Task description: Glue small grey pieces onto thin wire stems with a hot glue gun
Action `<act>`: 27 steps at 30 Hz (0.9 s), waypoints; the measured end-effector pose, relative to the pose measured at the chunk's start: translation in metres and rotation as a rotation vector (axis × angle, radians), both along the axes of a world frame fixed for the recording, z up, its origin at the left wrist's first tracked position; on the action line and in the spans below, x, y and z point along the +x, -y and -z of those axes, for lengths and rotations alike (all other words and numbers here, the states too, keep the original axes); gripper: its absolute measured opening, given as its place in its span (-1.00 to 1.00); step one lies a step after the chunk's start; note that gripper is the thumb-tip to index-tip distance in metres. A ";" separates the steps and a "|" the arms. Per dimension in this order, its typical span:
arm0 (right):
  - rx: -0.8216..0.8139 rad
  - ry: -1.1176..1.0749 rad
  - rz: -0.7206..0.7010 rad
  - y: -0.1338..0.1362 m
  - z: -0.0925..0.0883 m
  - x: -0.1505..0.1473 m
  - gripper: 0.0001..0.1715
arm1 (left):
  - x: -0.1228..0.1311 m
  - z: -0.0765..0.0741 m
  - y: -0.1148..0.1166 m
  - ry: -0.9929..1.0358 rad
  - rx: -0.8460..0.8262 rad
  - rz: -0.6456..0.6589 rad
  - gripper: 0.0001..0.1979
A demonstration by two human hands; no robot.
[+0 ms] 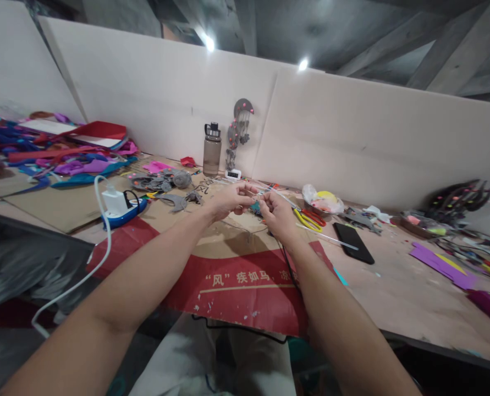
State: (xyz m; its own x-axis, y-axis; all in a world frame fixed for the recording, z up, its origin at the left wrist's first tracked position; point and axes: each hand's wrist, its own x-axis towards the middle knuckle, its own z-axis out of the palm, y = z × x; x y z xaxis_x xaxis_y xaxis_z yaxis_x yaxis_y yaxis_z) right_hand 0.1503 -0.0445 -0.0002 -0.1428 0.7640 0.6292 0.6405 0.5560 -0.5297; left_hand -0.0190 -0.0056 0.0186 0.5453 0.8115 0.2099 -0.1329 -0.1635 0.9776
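Note:
Over the cardboard sheet [245,300] my left hand [231,201] and my right hand [278,215] meet, fingertips close together. Both are closed in a pinch. What lies between the fingers is too small and blurred to name. A bit of teal [255,206] shows just behind the fingertips; I cannot tell whether it is held. Yellow-handled scissors [307,221] lie right of my right hand, beside a red-handled tool [317,218]. Left of my left hand are grey crescent-shaped pieces [174,202] and a heap of grey pieces with pink-headed pins [156,180].
A water bottle [212,154] and small white timer [233,175] stand by the back wall. A black phone [354,245] lies right; a blue power strip [125,214] with a white cable [108,242] sits left. Coloured fabric scraps [83,165] cover the far left.

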 end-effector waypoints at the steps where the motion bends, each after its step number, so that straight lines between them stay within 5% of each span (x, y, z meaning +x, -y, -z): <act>1: 0.001 -0.007 -0.007 0.001 0.000 -0.001 -0.82 | 0.000 0.000 0.000 -0.009 0.000 0.016 -0.64; 15: 0.010 -0.071 -0.047 0.000 0.000 -0.002 -0.86 | -0.008 0.003 -0.005 -0.018 0.027 0.161 -0.46; 22: 0.014 -0.051 0.077 -0.001 0.000 0.000 -0.84 | -0.006 0.005 -0.021 0.125 -0.168 -0.131 -0.46; 27: 0.029 -0.060 0.175 -0.004 -0.001 0.003 -0.86 | -0.010 0.016 -0.036 0.072 -0.093 -0.330 -0.55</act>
